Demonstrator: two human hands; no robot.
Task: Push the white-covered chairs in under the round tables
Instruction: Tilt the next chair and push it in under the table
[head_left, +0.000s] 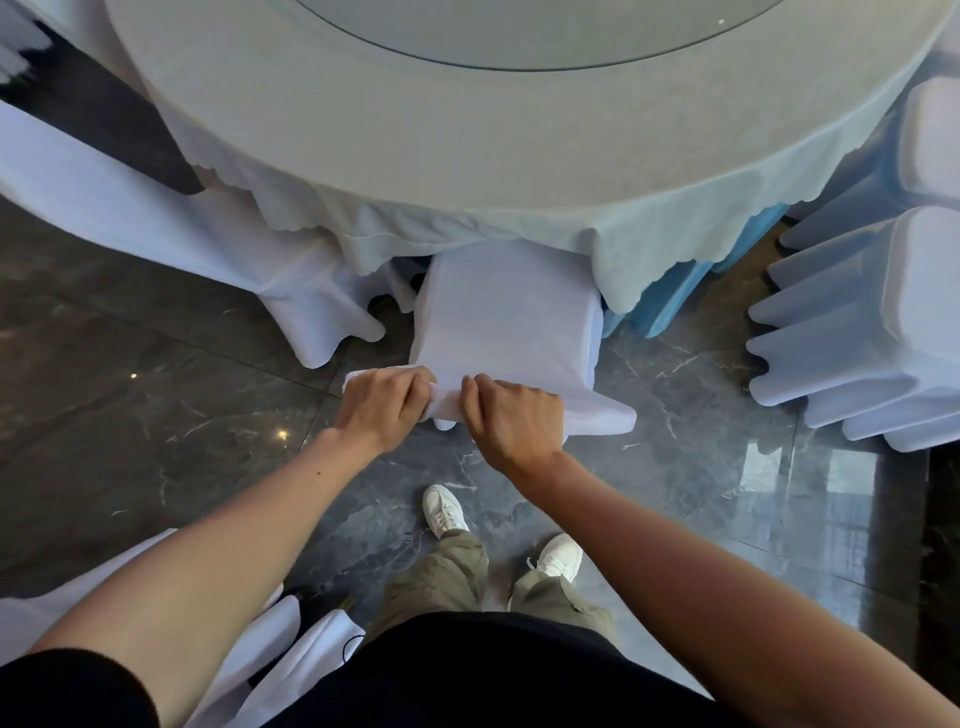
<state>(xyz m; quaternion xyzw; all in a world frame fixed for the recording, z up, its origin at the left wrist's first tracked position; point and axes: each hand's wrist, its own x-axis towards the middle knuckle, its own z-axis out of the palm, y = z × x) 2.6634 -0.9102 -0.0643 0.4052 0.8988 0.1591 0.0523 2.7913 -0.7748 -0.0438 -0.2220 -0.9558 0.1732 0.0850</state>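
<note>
A white-covered chair (506, 312) stands directly in front of me, its seat partly under the hanging edge of the round table (415, 130), which wears a pale cloth and a glass turntable. My left hand (384, 408) and my right hand (511, 421) both grip the top of the chair's backrest, side by side, fingers curled over the white cover. The chair's front and legs are hidden under the tablecloth.
Another white-covered chair (171, 228) stands at the table to the left. A stack of white-covered chairs (872, 322) fills the right side. More white fabric (291, 654) lies at my lower left. My white shoes (447, 512) stand on the dark marble floor.
</note>
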